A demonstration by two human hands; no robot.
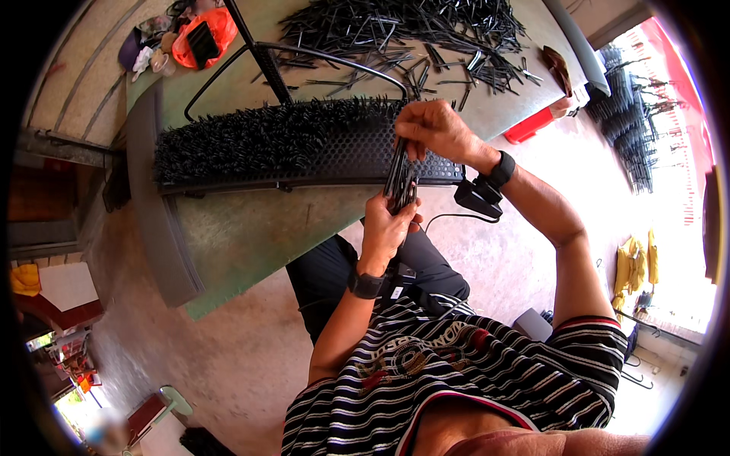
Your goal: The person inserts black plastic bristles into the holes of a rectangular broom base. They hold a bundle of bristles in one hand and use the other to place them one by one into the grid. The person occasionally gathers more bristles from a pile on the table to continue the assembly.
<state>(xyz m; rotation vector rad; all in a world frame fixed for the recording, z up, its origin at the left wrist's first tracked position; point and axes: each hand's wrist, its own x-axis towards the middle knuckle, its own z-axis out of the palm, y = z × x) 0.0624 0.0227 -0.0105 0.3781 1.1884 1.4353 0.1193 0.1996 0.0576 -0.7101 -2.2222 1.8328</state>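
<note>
A bundle of thin black strips stands upright in my left hand, whose fingers are wrapped round its lower part. My right hand is just above, its fingers pinched at the top end of the strips; how many it grips is hidden. Right behind both hands lies a long black perforated panel, slightly curved. Dense black bristle tufts cover its left and back part, while bare holes show at the front and right. Part of the panel's right end is hidden by my right hand.
The panel rests on a greenish table, with a black metal frame rising behind it. A heap of loose black strips spreads across the back. An orange bag with a dark phone lies far left. A red container is beyond the right edge.
</note>
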